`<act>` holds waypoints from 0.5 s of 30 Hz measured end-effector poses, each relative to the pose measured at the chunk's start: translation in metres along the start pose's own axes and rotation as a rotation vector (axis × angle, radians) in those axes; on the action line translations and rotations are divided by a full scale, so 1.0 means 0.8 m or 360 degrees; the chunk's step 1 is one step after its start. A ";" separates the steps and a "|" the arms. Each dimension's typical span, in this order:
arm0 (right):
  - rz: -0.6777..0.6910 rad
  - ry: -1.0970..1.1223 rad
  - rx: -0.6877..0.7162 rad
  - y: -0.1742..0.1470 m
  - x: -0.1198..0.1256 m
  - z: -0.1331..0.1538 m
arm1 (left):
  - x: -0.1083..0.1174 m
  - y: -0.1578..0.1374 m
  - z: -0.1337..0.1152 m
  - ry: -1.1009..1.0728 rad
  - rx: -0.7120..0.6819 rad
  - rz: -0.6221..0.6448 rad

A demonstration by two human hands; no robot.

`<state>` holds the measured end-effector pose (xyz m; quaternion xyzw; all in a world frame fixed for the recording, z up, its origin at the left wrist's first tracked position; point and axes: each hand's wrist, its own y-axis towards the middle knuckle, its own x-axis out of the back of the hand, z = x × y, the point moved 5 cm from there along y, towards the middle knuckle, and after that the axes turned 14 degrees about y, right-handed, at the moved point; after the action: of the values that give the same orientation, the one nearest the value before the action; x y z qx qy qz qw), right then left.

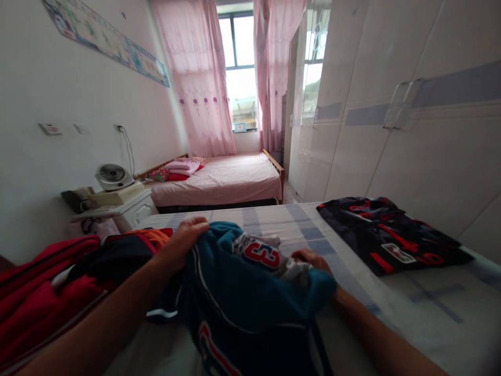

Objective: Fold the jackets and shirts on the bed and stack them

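A teal and navy sports jersey [250,297] with white piping hangs bunched between my two hands over the bed. Grey-white fabric with a red "3" shows at its top opening. My left hand [190,235] is closed on the upper left edge of the jersey. At the other side my right hand [313,258] has its fingers curled at the grey-white fabric, with teal cloth draped over the wrist. Part of that hand is hidden by the cloth. Red clothes [50,297] and a dark navy garment [113,256] lie heaped near my left forearm.
A black jersey with red lettering [391,235] lies flat on the right of the checked bed sheet [270,216]. Beyond stands a second bed [235,180] in pink. A small fan [113,176] rests above the white cabinet [136,209]; wardrobe doors [391,156] line the right.
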<state>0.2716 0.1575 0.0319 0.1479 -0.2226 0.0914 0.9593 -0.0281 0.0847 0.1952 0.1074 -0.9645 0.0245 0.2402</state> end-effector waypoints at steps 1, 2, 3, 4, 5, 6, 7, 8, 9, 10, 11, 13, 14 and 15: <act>0.0017 -0.0019 0.0017 0.002 -0.001 -0.001 | 0.014 -0.004 -0.002 -0.0010 0.0013 -0.0064; 0.0031 -0.0052 0.0034 0.003 -0.001 -0.002 | 0.031 -0.010 -0.006 0.0005 -0.0038 -0.0208; 0.0036 -0.0093 0.0046 0.004 -0.001 -0.002 | 0.049 -0.018 -0.010 0.0101 -0.0149 -0.0423; 0.0041 -0.0133 0.0054 0.004 -0.001 -0.003 | 0.067 -0.026 -0.012 0.0283 -0.0269 -0.0650; 0.0044 -0.0168 0.0057 0.004 -0.002 -0.003 | 0.079 -0.033 -0.011 0.0521 -0.0357 -0.0814; 0.0048 -0.0189 0.0055 0.003 -0.002 -0.003 | 0.086 -0.036 -0.004 0.0765 -0.0396 -0.0893; 0.0054 -0.0194 0.0049 0.003 -0.002 -0.003 | 0.090 -0.034 0.008 0.0972 -0.0383 -0.0894; 0.0058 -0.0195 0.0045 0.002 -0.002 -0.003 | 0.092 -0.030 0.025 0.1118 -0.0320 -0.0808; 0.0057 -0.0196 0.0044 0.001 -0.002 -0.002 | 0.095 -0.027 0.043 0.1167 -0.0252 -0.0743; 0.0056 -0.0201 0.0046 0.001 -0.002 -0.001 | 0.097 -0.026 0.060 0.1162 -0.0195 -0.0693; 0.0054 -0.0209 0.0050 0.000 -0.001 0.000 | 0.100 -0.028 0.074 0.1127 -0.0160 -0.0677; 0.0045 -0.0223 0.0061 -0.001 -0.001 0.003 | 0.098 -0.040 0.095 0.1052 -0.0152 -0.0637; 0.0041 -0.0229 0.0065 -0.002 -0.001 0.004 | 0.092 -0.049 0.104 0.1042 -0.0171 -0.0567; 0.0038 -0.0231 0.0066 -0.002 -0.002 0.005 | 0.082 -0.059 0.111 0.1063 -0.0203 -0.0480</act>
<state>0.2693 0.1544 0.0344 0.1712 -0.2913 0.0966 0.9362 -0.1146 0.0170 0.1472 0.2192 -0.8059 -0.0374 0.5487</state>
